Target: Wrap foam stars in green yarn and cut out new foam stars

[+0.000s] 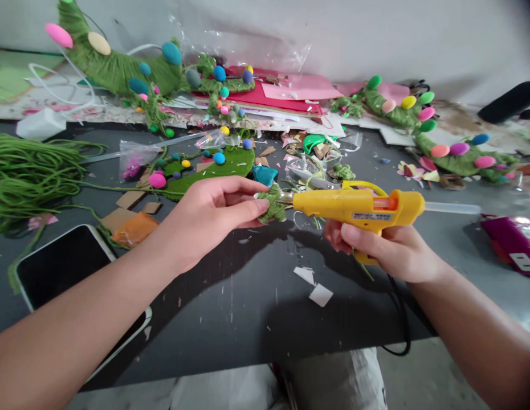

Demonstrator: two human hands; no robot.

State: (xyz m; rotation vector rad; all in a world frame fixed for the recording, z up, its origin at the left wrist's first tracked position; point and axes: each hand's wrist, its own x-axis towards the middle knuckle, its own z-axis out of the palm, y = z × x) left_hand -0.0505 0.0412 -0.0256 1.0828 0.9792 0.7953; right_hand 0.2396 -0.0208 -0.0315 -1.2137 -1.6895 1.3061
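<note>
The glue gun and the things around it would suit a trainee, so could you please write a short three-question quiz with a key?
1. Which hand holds the glue gun?
2. True or false: the phone lies left of the glue gun in this view.
3. The nozzle points at: A) the pink sheet; B) the green yarn piece; C) the phone.

Key: 1. The right hand. 2. True. 3. B.
</note>
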